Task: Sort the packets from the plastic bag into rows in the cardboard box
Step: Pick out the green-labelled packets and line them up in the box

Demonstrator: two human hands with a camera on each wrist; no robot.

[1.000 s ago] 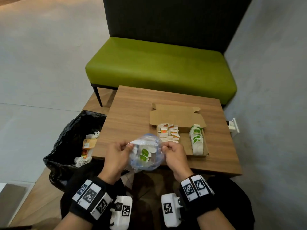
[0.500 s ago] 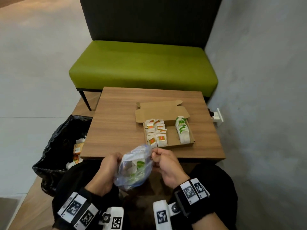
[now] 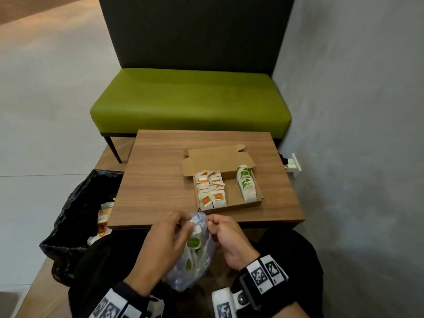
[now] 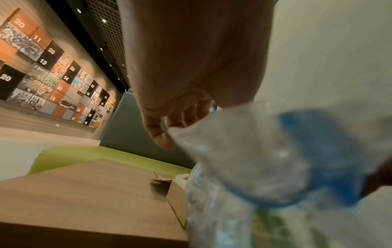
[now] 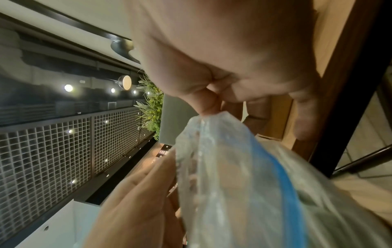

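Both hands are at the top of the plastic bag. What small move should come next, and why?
Probably pull the mouth apart: the right hand and left hand pinch the plastic bag, and green packets remain inside it.

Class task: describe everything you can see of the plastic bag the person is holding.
The plastic bag is thin, crinkled and clear, with a blue strip near its mouth. It hangs below the table edge, over the lap. The left hand and right hand pinch its top. Green-marked white packets show through it.

green bench [image 3: 190, 104] behind table [image 3: 160, 180] | black bin bag [image 3: 75, 210] left | wall socket [image 3: 292, 165] right
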